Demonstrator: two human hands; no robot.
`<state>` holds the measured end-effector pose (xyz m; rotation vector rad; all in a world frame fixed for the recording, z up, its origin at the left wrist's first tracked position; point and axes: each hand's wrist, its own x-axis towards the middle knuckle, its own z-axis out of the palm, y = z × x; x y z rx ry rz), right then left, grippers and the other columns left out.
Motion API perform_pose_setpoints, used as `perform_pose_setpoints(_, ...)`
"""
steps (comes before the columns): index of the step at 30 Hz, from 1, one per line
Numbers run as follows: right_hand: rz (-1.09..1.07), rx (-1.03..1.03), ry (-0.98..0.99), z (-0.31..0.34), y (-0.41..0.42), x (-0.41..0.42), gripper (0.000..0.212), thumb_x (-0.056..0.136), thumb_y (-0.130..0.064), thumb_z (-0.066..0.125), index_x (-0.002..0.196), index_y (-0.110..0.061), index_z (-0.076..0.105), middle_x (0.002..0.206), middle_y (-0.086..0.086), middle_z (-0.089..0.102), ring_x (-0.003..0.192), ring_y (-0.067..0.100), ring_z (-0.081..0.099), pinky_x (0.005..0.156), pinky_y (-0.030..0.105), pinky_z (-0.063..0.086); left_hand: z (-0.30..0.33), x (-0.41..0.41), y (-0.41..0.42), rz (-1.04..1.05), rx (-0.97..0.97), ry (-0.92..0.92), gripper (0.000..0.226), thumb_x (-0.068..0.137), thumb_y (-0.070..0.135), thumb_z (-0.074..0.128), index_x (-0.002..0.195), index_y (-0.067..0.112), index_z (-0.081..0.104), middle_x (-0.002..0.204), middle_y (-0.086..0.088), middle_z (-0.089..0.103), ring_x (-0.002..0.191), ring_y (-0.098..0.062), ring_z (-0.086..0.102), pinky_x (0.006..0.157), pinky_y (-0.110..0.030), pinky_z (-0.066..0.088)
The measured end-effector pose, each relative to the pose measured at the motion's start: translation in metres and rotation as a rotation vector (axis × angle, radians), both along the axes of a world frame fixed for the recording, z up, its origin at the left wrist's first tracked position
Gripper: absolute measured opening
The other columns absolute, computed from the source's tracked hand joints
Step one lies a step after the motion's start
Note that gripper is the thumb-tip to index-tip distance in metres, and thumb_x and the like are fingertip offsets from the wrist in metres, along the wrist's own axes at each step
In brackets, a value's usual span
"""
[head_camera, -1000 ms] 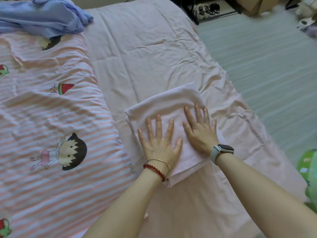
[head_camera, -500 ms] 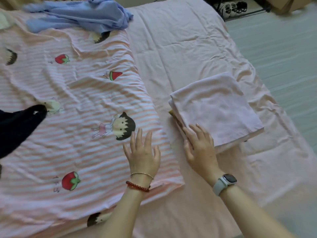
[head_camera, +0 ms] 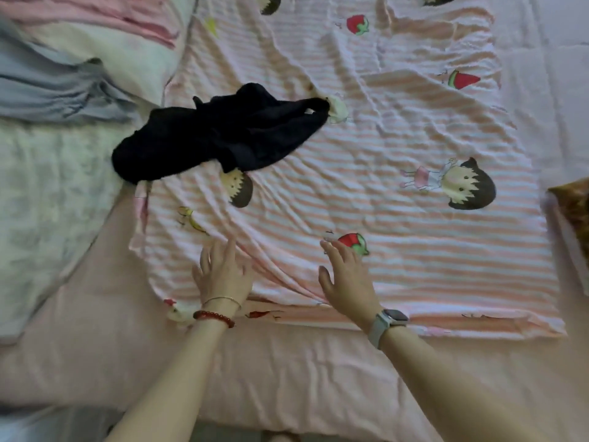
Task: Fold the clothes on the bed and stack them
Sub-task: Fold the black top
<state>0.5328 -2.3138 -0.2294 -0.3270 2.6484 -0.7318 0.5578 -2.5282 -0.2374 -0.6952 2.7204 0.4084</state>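
Both hands, left (head_camera: 223,272) and right (head_camera: 345,275), are hovering with fingers spread, holding nothing. Beyond the fingertips, a black garment (head_camera: 220,135) is lying crumpled, unfolded, on the bed (head_camera: 287,371).

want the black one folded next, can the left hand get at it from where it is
Probably yes. The black garment lies uncovered on the striped sheet, straight beyond the left hand, which is open and holds nothing. Only sheet lies between them; it will need a forward stretch.

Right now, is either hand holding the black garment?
No. The black garment lies crumpled and apart from both hands; the left hand and right hand are open over the striped sheet.
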Motion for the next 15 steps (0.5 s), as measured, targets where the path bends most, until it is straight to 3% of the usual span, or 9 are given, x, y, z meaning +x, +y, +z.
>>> perform_pose_setpoints(6,0.114,0.107,0.153,-0.015,-0.116,-0.077,0.056,0.095,-0.032,0.043,0.145,-0.018,0.024,0.150,0.007,0.027,0.134,0.028,0.029,0.104,0.043,0.030,-0.042,-0.013,-0.096,-0.114,0.049,-0.231,0.078,0.084,0.067,0.040,0.144,0.044,-0.005,0.154,0.002,-0.021,0.141,-0.029,-0.020,0.110,-0.060,-0.003)
perform_pose_setpoints(9,0.123,0.215,0.249,-0.025,-0.150,-0.134,0.062,0.095,-0.036,0.045,0.147,-0.016,0.017,0.153,0.008,0.022,0.138,0.028,0.022,0.108,0.045,0.027,-0.066,-0.006,-0.107,-0.149,0.098,-0.220,0.079,0.083,0.071,0.036,0.143,0.045,-0.009,0.154,0.003,-0.024,0.140,-0.027,-0.022,0.109,-0.060,-0.003)
perform_pose_setpoints(13,0.213,0.377,0.265,-0.043,-0.177,-0.193,0.076,0.092,-0.041,0.048,0.149,-0.021,0.001,0.157,0.007,0.006,0.144,0.028,0.003,0.113,0.054,0.009,-0.088,-0.001,-0.106,-0.125,0.050,-0.115,0.077,0.081,0.072,0.033,0.143,0.048,-0.006,0.155,0.005,-0.018,0.141,-0.024,-0.018,0.109,-0.060,0.001)
perform_pose_setpoints(15,0.238,0.429,0.216,-0.051,-0.186,-0.210,0.075,0.092,-0.039,0.050,0.149,-0.023,0.004,0.154,0.009,0.017,0.143,0.029,0.007,0.111,0.057,0.003,-0.092,0.001,-0.107,-0.135,0.040,-0.088,0.076,0.080,0.074,0.032,0.142,0.049,-0.005,0.155,0.006,-0.016,0.141,-0.023,-0.017,0.109,-0.059,0.002)
